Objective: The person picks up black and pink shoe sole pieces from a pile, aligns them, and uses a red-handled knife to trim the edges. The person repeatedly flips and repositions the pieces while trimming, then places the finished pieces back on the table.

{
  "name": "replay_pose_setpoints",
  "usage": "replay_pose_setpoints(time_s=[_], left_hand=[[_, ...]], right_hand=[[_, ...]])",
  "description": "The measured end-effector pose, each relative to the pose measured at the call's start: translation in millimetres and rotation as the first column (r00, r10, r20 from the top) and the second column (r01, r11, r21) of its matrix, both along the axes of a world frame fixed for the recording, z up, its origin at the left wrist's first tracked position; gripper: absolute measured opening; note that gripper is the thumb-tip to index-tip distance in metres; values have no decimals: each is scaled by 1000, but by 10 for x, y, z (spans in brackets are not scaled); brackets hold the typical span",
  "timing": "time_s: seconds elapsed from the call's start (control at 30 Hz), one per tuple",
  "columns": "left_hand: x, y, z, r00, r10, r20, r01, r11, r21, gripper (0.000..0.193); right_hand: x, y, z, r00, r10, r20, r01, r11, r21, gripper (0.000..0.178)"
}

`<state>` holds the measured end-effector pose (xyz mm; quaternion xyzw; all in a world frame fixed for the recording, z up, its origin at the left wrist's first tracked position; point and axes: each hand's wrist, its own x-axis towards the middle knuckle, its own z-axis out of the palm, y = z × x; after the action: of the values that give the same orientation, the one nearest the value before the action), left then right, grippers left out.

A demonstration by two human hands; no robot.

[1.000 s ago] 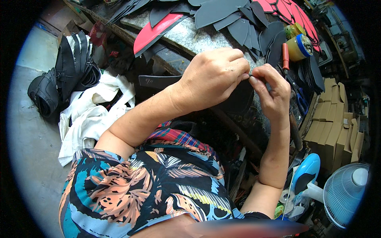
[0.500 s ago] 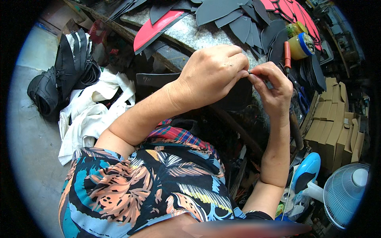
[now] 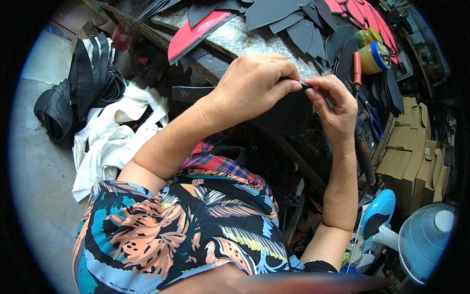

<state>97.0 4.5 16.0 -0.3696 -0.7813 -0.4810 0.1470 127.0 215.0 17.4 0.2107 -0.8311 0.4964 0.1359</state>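
A black, flexible flat piece [image 3: 286, 113] hangs below my hands, and its upper edge is pinched at the fingertips. My left hand [image 3: 257, 84] is closed on that edge, thumb against the curled fingers. Close beside it, my right hand [image 3: 337, 104] grips the edge between thumb and forefinger, with a short dark stretch showing between the two. A black strip [image 3: 190, 93] with pale marks sticks out left of my left wrist; whether it belongs to the held piece I cannot tell. My left forearm covers part of it.
Black cut pieces [image 3: 274, 14] and a red-and-black one [image 3: 198, 36] lie on the stone slab [image 3: 235, 39] ahead. A blue-rimmed jar [image 3: 374, 58] and red-handled tool [image 3: 357, 68] are at right, above cardboard boxes [image 3: 406, 152] and a fan [image 3: 426, 240]. White cloth [image 3: 115, 132] lies left.
My fingertips have drawn slightly apart, so more of the black edge shows between them. The strip beside my left wrist has shifted a little up and right.
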Motion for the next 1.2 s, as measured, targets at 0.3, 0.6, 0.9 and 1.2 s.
replay_pose_setpoints(time_s=[0.3, 0.6, 0.9, 1.2], left_hand=[[72, 40, -37, 1000, -3, -23, 3, 1000, 2, 12], [-4, 21, -56, 947, -8, 322, -26, 995, 101, 20], [27, 63, -98, 969, -30, 247, 11, 997, 75, 16], [96, 104, -111, 990, -16, 138, 14, 1000, 14, 14]], right_hand=[[32, 38, -21, 988, 81, 131, -83, 996, 15, 14], [4, 86, 48, 899, 127, 418, 66, 906, -419, 37], [4, 46, 7, 989, 41, 145, -38, 999, -21, 14], [28, 27, -18, 973, 46, 225, -44, 999, -18, 17]])
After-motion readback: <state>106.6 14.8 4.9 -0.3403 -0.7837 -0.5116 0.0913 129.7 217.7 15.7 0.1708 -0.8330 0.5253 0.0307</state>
